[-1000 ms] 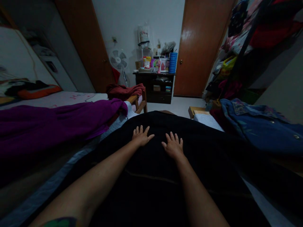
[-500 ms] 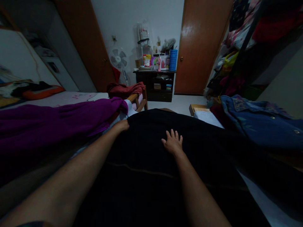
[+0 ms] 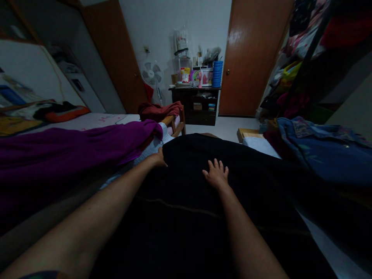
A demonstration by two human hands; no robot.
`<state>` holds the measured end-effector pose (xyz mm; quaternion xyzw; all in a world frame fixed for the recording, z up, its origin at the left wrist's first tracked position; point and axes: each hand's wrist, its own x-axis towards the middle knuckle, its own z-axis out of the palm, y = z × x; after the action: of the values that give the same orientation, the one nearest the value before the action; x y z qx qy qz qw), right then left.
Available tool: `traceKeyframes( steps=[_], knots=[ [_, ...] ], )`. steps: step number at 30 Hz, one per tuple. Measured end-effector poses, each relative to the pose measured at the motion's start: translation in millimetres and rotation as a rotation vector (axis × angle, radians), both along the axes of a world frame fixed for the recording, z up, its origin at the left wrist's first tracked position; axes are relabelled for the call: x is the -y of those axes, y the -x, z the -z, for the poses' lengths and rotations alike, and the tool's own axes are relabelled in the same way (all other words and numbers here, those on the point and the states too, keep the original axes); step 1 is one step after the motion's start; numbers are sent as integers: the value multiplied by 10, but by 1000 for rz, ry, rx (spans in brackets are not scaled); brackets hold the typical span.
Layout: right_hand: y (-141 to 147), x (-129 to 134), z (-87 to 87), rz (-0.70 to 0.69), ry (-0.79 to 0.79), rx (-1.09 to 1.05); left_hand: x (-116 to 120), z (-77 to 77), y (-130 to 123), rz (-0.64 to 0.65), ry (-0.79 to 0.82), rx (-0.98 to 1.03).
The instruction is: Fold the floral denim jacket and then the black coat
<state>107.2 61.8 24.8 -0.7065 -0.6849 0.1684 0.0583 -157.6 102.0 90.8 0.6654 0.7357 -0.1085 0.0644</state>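
Observation:
A large black garment (image 3: 186,186) lies spread out in front of me, with a thin tan line running across it. At its left edge is my left hand (image 3: 158,158), thumb raised apart from the fingers, which touch the cloth and are partly hidden. Flat on the upper middle of the garment rests my right hand (image 3: 217,174), fingers spread, holding nothing. A pale cloth (image 3: 334,244) shows from under the garment at the lower right.
Purple cloth (image 3: 87,143) hangs over the bed on the left. A blue denim garment (image 3: 319,151) lies at the right. Beyond are a wooden frame with a reddish cloth (image 3: 159,111), a fan (image 3: 153,73), a dark cabinet (image 3: 192,106) and a door (image 3: 252,58).
My left hand has loosened at the garment's edge, its thumb now lifted away from the fingers. The right hand stays flat on the cloth. The whole view has shifted slightly.

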Motion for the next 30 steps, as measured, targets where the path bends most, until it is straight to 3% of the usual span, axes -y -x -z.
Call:
traceKeyframes(
  steps=[2, 6, 9, 14, 19, 23, 27, 30],
  knots=[
    [2, 0, 6, 1, -5, -1, 95, 4, -95, 18, -19, -18],
    [4, -6, 27, 4, -18, 4, 342, 3, -343, 219, -172, -127],
    [0, -12, 36, -1, -16, 16, 436, -104, -404, 293, -155, -45],
    [-9, -15, 28, -15, 9, 41, 456, -397, -57, 100, 212, 129],
    [-7, -13, 17, -12, 19, 42, 622, -376, 267, 5, 251, 237],
    [-11, -7, 19, -12, 16, 25, 707, -352, 325, 54, 6, 259],
    [-14, -3, 29, -11, 0, 18, 799, -499, 276, 138, -353, -63],
    [-13, -6, 35, -9, -6, 29, 914, -605, 170, 166, -497, -275]
  ],
)
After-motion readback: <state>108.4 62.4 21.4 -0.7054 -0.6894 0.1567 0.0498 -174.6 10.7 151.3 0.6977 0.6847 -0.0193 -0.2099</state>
